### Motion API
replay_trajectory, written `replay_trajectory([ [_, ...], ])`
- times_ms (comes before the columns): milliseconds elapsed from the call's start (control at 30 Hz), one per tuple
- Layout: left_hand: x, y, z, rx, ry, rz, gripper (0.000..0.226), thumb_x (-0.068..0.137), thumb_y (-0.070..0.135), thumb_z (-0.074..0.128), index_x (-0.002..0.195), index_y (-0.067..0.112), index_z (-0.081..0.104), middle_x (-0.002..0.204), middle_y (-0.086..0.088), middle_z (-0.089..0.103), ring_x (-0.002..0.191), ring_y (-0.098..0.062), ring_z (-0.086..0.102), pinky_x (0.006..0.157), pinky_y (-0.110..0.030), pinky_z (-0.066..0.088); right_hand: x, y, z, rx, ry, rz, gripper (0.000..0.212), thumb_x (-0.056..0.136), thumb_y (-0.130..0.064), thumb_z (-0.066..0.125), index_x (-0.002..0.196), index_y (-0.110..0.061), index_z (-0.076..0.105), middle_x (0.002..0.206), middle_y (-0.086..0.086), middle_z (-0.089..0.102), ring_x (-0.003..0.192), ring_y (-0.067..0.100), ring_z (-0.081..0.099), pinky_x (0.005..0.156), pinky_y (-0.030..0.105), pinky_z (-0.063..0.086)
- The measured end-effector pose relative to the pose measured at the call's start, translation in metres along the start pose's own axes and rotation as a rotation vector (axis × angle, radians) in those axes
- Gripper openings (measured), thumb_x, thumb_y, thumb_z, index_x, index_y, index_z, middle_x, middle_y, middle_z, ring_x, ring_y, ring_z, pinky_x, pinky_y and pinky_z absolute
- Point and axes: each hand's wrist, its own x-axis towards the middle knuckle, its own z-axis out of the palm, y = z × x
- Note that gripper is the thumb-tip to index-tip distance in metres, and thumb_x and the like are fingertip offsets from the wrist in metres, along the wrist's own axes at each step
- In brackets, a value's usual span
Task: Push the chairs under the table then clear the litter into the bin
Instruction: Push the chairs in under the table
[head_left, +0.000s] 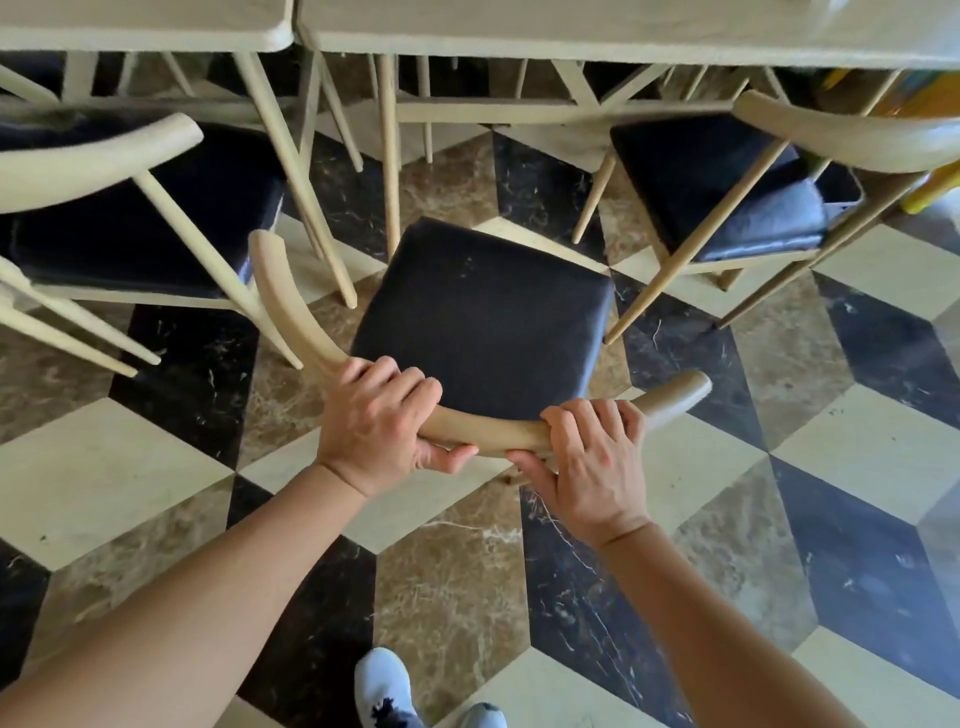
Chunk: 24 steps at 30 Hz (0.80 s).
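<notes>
A pale wooden chair (483, 317) with a black padded seat stands in front of me, turned slightly, its seat clear of the table. Both hands grip its curved backrest: my left hand (379, 421) on the left part, my right hand (592, 457) on the right part. The cream table (571, 41) runs along the top of the view, its edge beyond the chair's front. A second chair (130, 208) stands at the left and a third chair (727, 187) at the right, both with seats partly under the table. No litter or bin is visible.
The floor is patterned marble in black, brown and cream tiles (452, 587). Table legs and crossbars (387, 156) stand just ahead of the middle chair. Something yellow (930, 192) shows at the far right edge. My shoe (382, 691) is at the bottom.
</notes>
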Motion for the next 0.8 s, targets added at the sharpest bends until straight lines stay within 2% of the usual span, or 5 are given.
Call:
replay_trajectory([
  [233, 0.025, 0.005, 0.017, 0.013, 0.02, -0.014, 0.065, 0.079, 0.078, 0.055, 0.066, 0.015, 0.049, 0.058, 0.001, 0.044, 0.057, -0.025, 0.046, 0.062, -0.039, 0.031, 0.021, 0.027, 0.002, 0.039, -0.014, -0.011, 0.056, 0.096, -0.061, 0.043, 0.092, -0.008, 0.061, 0.088, 0.006, 0.056, 0.079, 0.028, 0.048, 0.083, 0.046, 0.037],
  [800, 0.079, 0.011, 0.058, 0.042, -0.034, -0.033, 0.067, 0.086, 0.078, 0.048, 0.069, 0.013, 0.054, 0.062, -0.003, 0.054, 0.062, -0.028, 0.05, 0.063, -0.039, 0.032, 0.075, 0.097, 0.012, 0.054, -0.058, -0.079, 0.061, 0.1, -0.062, 0.033, 0.094, -0.008, 0.061, 0.088, 0.007, 0.054, 0.079, 0.028, 0.048, 0.084, 0.047, 0.037],
])
